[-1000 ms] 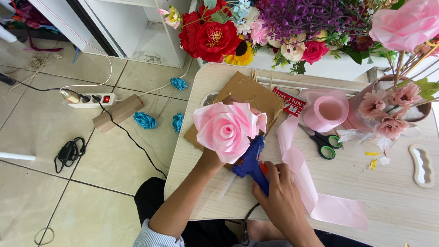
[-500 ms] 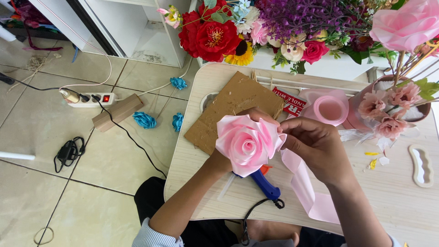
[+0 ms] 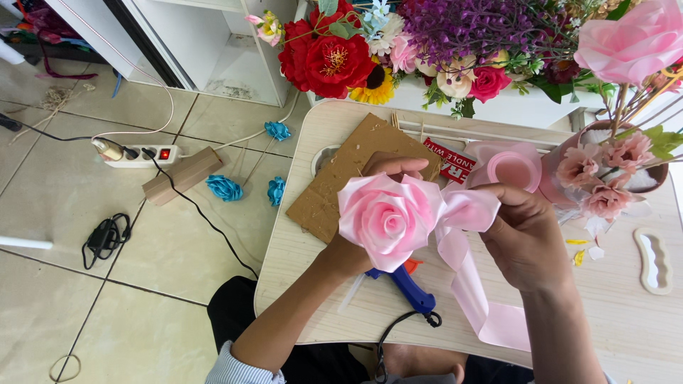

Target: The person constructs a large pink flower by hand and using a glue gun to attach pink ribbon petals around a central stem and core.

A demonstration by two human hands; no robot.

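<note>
My left hand holds a pink ribbon rose from beneath, thumb and fingers curled around its back. At the rose's right edge, my right hand pinches a fold of pink satin ribbon; the ribbon trails down over the pale wooden table. A blue glue gun lies on the table below the rose, its black cord running off the front edge. A roll of pink ribbon stands just beyond my right hand.
A brown cardboard sheet lies under the rose. Artificial flower arrangements line the table's far side, a pot of pink flowers at right. On the tiled floor: power strip, blue ribbon roses, black cables.
My right hand held the glue gun a second ago, set it down on the table, then moved up to the rose and took hold of the ribbon at its edge.
</note>
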